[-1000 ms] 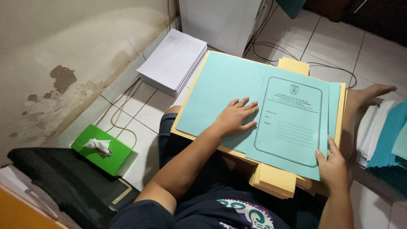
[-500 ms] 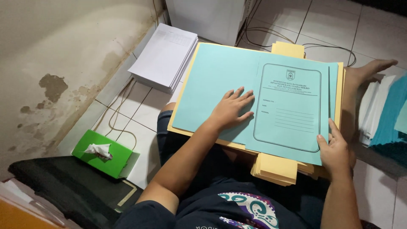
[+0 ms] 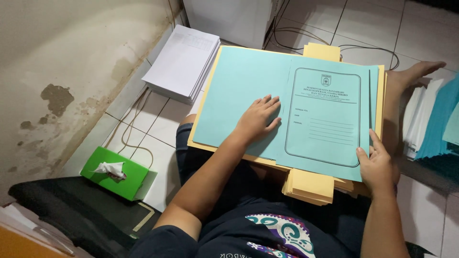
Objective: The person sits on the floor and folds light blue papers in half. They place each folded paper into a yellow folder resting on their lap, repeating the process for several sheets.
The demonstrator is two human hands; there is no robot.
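Left hand (image 3: pixel 258 119) flat, fingers spread on light blue folder (image 3: pixel 287 105); right hand (image 3: pixel 375 165) pinches its near corner; yellow folders (image 3: pixel 311 184) beneath might slide off the lap

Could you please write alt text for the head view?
A seated person's left hand lies flat on a light blue folder over yellow folders on the lap; the right hand grips its corner. A green tissue box sits on the floor.

Matt teal card folder (image 3: pixel 267 91), yellow card stack (image 3: pixel 311 184) – glossy floor tiles (image 3: pixel 425 28), rough stained wall (image 3: pixel 57 71), white paper (image 3: pixel 184 62)
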